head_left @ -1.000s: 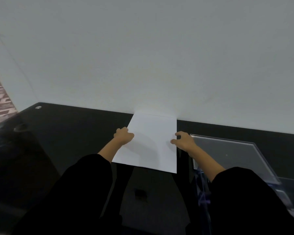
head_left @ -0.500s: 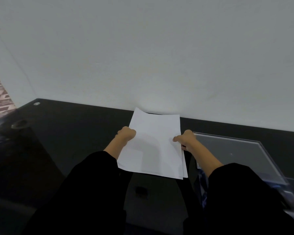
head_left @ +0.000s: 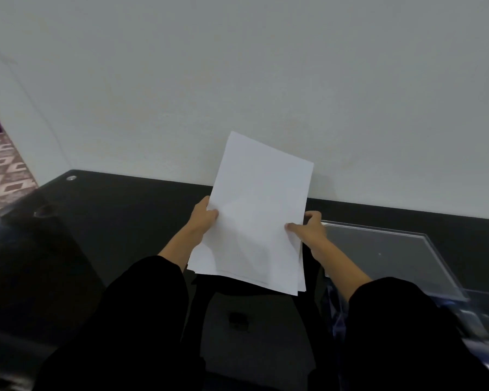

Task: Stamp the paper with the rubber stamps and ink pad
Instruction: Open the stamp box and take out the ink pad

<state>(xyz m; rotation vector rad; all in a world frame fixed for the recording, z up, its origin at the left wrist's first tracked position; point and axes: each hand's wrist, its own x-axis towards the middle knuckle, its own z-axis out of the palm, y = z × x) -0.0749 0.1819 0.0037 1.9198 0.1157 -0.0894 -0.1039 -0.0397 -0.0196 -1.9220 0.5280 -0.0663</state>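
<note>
A thin stack of blank white paper (head_left: 260, 215) is held up off the black glossy table (head_left: 119, 215), tilted with its top edge toward the wall. My left hand (head_left: 203, 218) grips its left edge and my right hand (head_left: 308, 230) grips its right edge, thumb on the front. The sheets fan out slightly at the lower right corner. No rubber stamps or ink pad can be seen.
A clear plastic tray or lid (head_left: 384, 249) lies on the table to the right of the paper. A plain white wall (head_left: 266, 80) rises right behind the table. Patterned floor (head_left: 0, 170) shows at the far left. Black sleeves cover both forearms.
The paper lay flat on the table a second ago. Both hands have since lifted it and tilted it upright, with its top edge now in front of the wall.
</note>
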